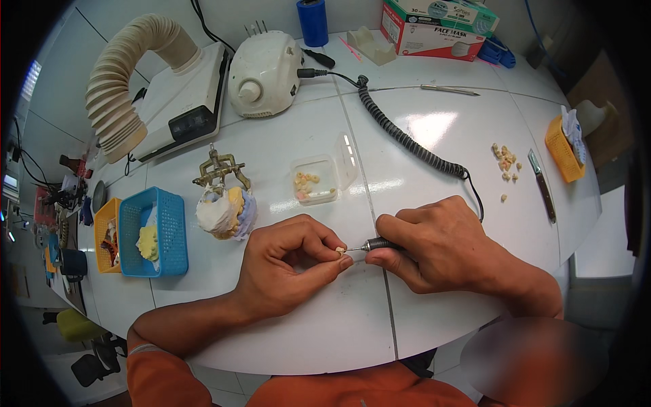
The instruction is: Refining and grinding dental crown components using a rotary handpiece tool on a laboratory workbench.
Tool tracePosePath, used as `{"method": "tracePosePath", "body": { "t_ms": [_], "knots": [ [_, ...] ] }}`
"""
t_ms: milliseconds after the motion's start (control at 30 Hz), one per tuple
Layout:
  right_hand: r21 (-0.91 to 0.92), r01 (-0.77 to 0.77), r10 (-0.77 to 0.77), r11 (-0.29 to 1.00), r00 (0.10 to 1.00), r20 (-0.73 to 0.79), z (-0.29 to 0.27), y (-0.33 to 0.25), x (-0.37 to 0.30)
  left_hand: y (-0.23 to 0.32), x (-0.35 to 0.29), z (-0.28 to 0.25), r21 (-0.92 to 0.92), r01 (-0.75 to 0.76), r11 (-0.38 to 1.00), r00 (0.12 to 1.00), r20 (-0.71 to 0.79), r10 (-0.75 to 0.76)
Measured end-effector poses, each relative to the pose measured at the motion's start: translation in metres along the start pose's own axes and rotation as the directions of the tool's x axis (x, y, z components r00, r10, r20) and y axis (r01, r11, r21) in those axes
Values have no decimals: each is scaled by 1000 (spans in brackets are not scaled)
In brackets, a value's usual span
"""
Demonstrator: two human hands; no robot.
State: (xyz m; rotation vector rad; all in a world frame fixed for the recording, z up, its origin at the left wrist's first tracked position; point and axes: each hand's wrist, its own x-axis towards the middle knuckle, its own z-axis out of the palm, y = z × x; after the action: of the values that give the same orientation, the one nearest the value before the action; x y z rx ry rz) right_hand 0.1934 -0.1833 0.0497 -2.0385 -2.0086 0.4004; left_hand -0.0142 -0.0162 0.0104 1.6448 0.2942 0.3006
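Between thumb and forefinger, my left hand (288,261) pinches a small cream-coloured artificial tooth (340,250). My right hand (437,247) is closed around a dark rotary handpiece (380,244), whose thin metal bur points left and meets the tooth or sits very close to it. A coiled black cord (400,139) links the handpiece's side to the white control unit (264,78). Beyond my left hand stands a brass articulator (218,166) with a plaster dental model (224,211) on it. A clear plastic box (314,178) with its lid raised holds several small teeth.
On the left are a blue basket (154,230), a yellow basket (107,234) and a dust extractor with a ribbed hose (112,88). To the right lie loose teeth (505,159), a knife (542,186) and another yellow basket (565,149). Mask boxes (437,30) stand at the back.
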Motion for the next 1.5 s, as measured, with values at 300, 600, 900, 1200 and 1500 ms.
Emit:
{"method": "tracePosePath", "body": {
  "t_ms": [300,600,900,1200,1500],
  "knots": [
    [49,-37,38,998,999,-9,0,2,0,1,0,0,3,59,998,998,24,-59],
    [84,-26,28,996,999,-25,0,6,-1,3,0,2,-105,141,984,989,-27,-144],
    [105,-24,26,994,1000,-16,0,7,0,1,1,0,-139,104,985,993,-34,-110],
    [92,-31,33,995,999,-23,-1,6,0,3,4,0,-116,117,986,993,-7,-119],
    [93,-38,39,995,999,-11,-2,5,0,-2,3,-3,-93,89,992,996,30,-86]
  ]
}}
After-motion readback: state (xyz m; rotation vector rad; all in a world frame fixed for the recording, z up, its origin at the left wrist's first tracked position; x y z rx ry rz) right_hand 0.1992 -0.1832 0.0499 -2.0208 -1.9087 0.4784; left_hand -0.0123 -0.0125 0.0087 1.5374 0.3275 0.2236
